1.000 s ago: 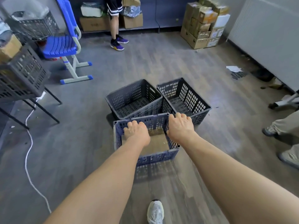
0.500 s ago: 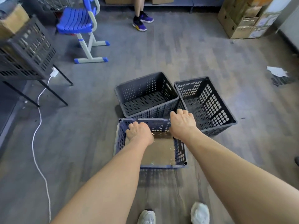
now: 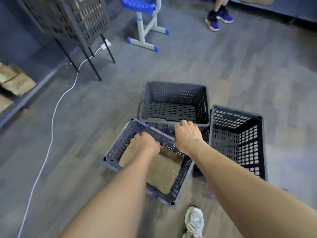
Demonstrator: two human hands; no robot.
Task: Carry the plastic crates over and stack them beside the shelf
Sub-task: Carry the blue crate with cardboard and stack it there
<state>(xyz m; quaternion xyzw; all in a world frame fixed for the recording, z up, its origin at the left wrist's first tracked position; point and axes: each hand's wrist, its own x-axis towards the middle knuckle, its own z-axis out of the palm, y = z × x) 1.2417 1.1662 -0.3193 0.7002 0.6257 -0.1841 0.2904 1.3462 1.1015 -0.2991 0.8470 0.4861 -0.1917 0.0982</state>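
Head view: the blue crate (image 3: 120, 148) sits on the floor right below me, turned askew, with a cardboard sheet (image 3: 164, 170) lying flat in its bottom. My left hand (image 3: 145, 143) grips its far wall, fingers curled over the rim. My right hand (image 3: 187, 134) is also curled tight. It looks hooked over the near rim of the grey crate (image 3: 175, 100), which touches the blue one at its 1 o'clock, though the blur there leaves me unsure which rim it has. A third, open-mesh crate (image 3: 238, 140) stands just beside both at 3 o'clock.

To do this well, I should put both hands on one crate, on opposite walls rather than the same side, so it lifts level and the loose sheet does not slide. The lift should go straight up to clear the neighbouring rims. On the carry I should step wide of the white cable (image 3: 51, 126) trailing at 9 o'clock.

My forearms cover the blue crate's near right corner and part of the sheet. My fingertips are hidden behind the rims. At 10 o'clock a basket on thin legs (image 3: 72, 19) is cut off by the frame, as is a blue chair (image 3: 142, 6) at 12. I cannot tell which dark structure is the shelf.
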